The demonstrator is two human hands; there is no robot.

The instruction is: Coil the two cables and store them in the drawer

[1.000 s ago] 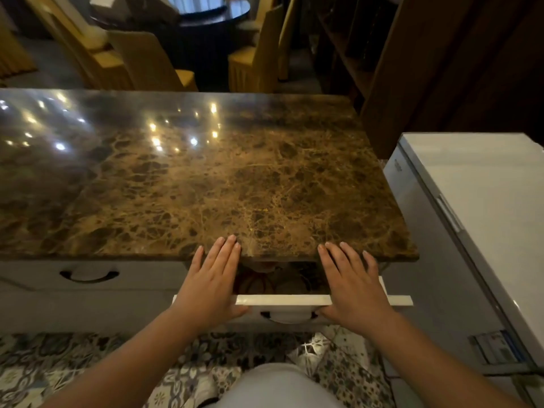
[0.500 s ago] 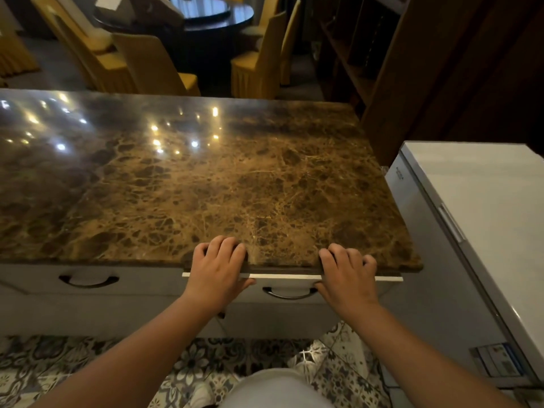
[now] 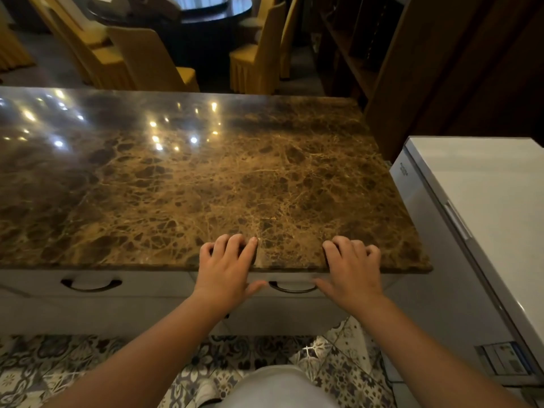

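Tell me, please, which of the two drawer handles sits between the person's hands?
The right-hand drawer handle, flanked by the left hand and right hand. The other handle lies far left, away from both.
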